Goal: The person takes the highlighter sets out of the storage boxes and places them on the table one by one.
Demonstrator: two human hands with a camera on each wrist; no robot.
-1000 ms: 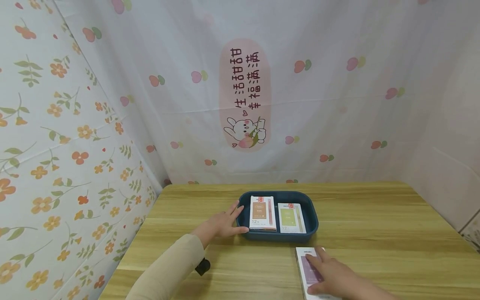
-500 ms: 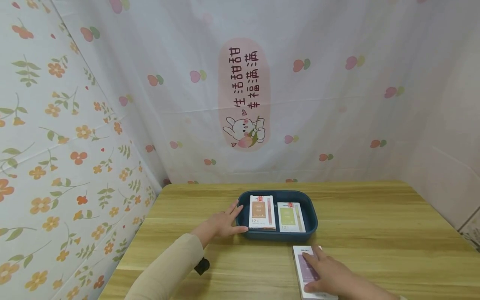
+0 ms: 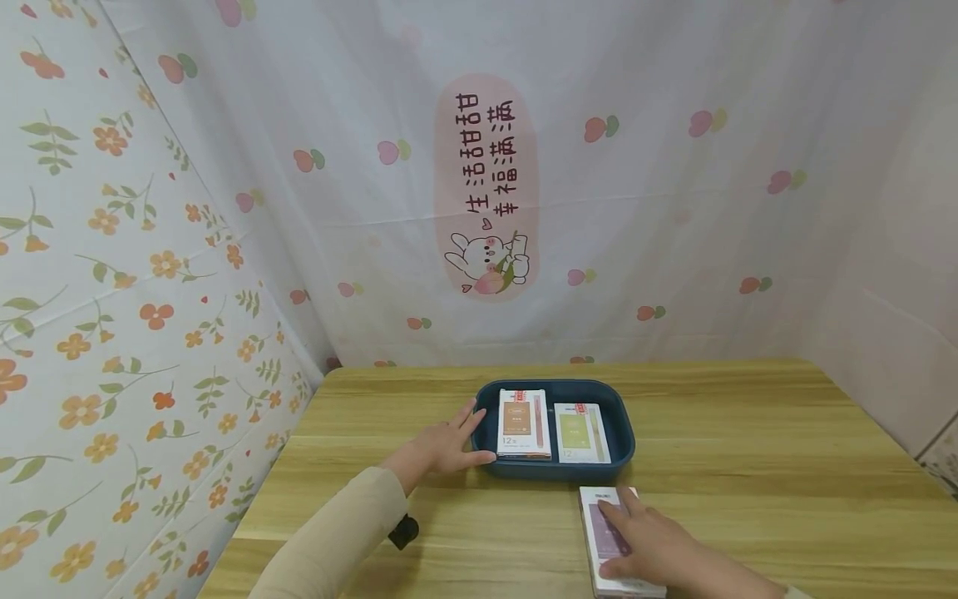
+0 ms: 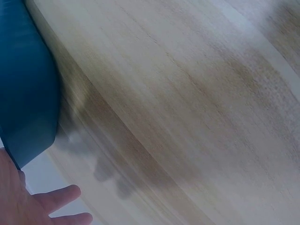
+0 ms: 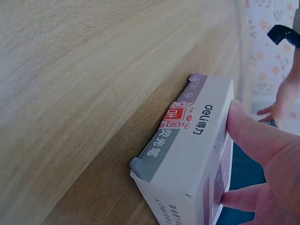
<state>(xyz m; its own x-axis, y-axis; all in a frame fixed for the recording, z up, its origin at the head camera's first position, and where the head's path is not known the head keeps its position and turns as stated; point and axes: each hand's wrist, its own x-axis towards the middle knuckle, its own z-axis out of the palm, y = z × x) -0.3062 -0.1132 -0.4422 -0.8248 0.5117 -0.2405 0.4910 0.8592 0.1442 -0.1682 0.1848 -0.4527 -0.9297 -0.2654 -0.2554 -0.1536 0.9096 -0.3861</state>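
Note:
A dark blue two-part tray (image 3: 557,471) holds an orange-and-white carton (image 3: 524,424) in its left part and a green-and-white carton (image 3: 582,433) in its right part. My left hand (image 3: 446,448) touches the tray's left side with spread fingers; the left wrist view shows the tray's wall (image 4: 30,84) beside it. In front of the tray, a purple-and-white highlighter box (image 3: 599,520) lies on the table. My right hand (image 3: 651,545) rests over it, index finger and thumb extended on its printed face. In the right wrist view the box's labelled end (image 5: 194,136) shows; some fingers are hidden.
The wooden table (image 3: 748,474) reaches back to a printed white cloth (image 3: 636,208), with a flowered cloth (image 3: 135,333) along the left. A black device (image 3: 405,532) sits at my left wrist.
The highlighter box has slid slightly left and toward the tray under my right hand. My left hand and the tray stay in place.

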